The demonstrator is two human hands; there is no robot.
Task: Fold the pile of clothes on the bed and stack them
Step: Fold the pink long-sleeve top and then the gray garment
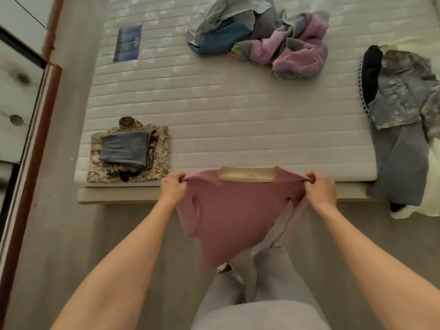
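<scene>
A: Step?
B: Pink shirt held up off the bed's 6 o'clock edge. Left hand and right hand each pinch a shoulder.
A: Next?
B: Probably lay it flat, fold, then onto the folded stack at 9 o'clock. Unfolded pile waits at 12.

A quilted mattress is being occupied by a folded camouflage-and-grey stack at its near left corner; a crumpled clothes pile is being carried farther back; camouflage and grey garments are being draped over its right edge.
</scene>
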